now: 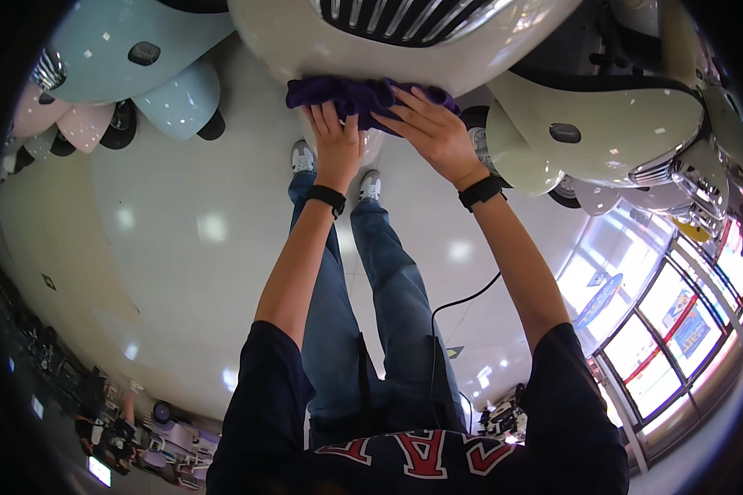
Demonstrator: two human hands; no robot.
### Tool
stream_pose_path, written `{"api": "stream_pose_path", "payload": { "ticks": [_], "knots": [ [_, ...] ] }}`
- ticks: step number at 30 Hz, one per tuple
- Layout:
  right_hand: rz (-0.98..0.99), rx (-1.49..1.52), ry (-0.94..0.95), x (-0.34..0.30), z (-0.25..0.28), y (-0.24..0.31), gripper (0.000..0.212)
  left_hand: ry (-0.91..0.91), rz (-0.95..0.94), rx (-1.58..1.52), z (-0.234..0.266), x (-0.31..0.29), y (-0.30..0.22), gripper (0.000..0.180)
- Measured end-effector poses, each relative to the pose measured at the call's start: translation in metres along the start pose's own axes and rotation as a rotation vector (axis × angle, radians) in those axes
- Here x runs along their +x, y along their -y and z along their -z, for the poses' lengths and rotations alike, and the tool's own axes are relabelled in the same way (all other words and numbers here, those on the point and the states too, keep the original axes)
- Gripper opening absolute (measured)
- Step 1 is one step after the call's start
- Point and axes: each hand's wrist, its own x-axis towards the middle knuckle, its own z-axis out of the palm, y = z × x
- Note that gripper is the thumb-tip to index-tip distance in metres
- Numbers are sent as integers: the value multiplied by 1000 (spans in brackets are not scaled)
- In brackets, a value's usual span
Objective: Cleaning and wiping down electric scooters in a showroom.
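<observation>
A dark purple cloth [363, 97] lies bunched along the lower edge of a cream scooter's front panel [276, 41], beneath a dark grille with chrome bars [396, 18]. Both my hands press it against the panel. My left hand [337, 147] grips the cloth near its left part, fingers pointing up and partly sunk in the folds. Toward the right end, my right hand [440, 136] holds it with fingers stretched slantwise across the fabric. The cloth hides the panel surface behind it.
Pale blue [173, 95] and pink [87, 124] scooters stand at the left. A pale green scooter [524, 140] is close to my right hand. A thin black cable [462, 301] hangs beside my right leg. Bright windows [669, 346] are at the lower right.
</observation>
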Motion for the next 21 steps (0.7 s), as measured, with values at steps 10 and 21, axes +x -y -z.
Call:
{"api": "stream_pose_path", "payload": {
  "ticks": [10,21],
  "knots": [
    [-493,221,-410,-29,73,-35,44,-37,-362,313,45,124,-101,60],
    [-1231,1105,-980,-61,-76,-3,42,255,-745,415,-12,100,-106,53]
  ]
}}
